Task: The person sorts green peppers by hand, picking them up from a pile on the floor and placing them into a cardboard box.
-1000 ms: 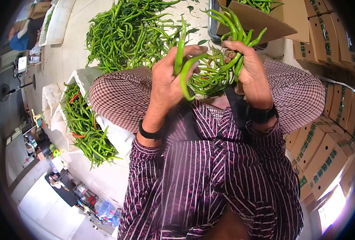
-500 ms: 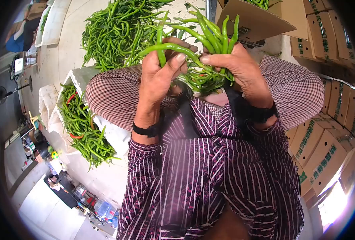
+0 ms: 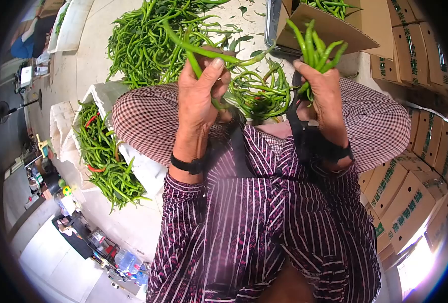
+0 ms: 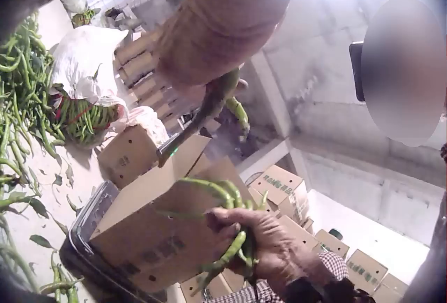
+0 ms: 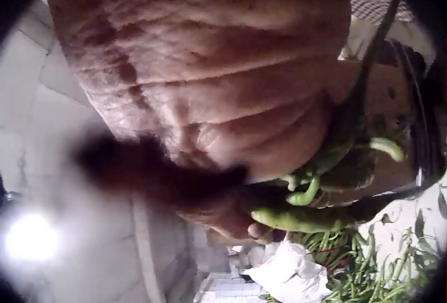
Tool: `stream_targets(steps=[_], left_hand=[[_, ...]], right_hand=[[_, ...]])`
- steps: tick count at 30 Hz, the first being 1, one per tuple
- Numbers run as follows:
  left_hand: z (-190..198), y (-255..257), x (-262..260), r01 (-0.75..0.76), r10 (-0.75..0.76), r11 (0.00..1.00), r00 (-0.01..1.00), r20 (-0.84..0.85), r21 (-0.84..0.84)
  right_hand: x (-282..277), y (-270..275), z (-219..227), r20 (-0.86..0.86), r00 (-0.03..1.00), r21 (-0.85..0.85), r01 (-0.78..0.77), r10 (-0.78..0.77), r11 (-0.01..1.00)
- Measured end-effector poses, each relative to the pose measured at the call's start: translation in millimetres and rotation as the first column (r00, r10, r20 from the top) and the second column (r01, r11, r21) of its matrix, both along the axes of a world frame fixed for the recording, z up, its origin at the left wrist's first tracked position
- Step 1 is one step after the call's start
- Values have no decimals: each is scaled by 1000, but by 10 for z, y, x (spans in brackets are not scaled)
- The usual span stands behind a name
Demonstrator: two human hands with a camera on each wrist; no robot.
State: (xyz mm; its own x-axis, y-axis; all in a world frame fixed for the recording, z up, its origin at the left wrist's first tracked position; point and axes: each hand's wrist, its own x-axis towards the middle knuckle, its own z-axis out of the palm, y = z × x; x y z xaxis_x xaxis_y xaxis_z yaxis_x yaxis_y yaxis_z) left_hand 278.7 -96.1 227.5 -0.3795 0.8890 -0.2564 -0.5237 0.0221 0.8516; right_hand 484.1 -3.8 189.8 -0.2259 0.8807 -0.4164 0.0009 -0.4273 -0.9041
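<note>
In the head view my left hand pinches a couple of long green chili peppers between thumb and fingers, one lying across the other. To the right, my right hand grips a bunch of green chili peppers, their ends fanning up above the thumb. The two hands are apart. Between and below them lies a small heap of chili peppers in front of the lap. The left wrist view also shows the right hand with its bunch. A close palm fills much of the right wrist view.
A large pile of chili peppers with leaves covers the floor ahead. An open cardboard box holding peppers stands at the front right. At left is a white sack beside more peppers. Stacked cartons line the right side.
My hands have drawn apart, the right one moving right with its bunch. The left hand still holds its peppers, which now slant differently. The bunch in my right hand looks more gathered.
</note>
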Motion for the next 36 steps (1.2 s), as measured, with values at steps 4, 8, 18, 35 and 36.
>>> stream_targets(steps=[4, 8, 18, 35, 36], left_hand=[[-41, 5, 36, 6, -10, 999, 998, -68, -49], [56, -2, 160, 46, -69, 991, 980, -188, -128], [16, 41, 264, -25, -8, 989, 975, -224, -144], [-28, 33, 231, 22, -19, 990, 999, 27, -138], [-23, 33, 237, 29, -25, 991, 999, 31, -132]], right_hand=[[-56, -113, 284, -58, 998, 86, 15, -10, 996], [-211, -149, 374, -68, 982, 213, -158, 176, 964], [-172, -151, 321, -78, 942, 292, -291, 326, 911], [-222, -88, 329, -160, 935, 67, -310, 317, 948], [-287, -108, 270, -236, 935, 77, -254, 265, 964]])
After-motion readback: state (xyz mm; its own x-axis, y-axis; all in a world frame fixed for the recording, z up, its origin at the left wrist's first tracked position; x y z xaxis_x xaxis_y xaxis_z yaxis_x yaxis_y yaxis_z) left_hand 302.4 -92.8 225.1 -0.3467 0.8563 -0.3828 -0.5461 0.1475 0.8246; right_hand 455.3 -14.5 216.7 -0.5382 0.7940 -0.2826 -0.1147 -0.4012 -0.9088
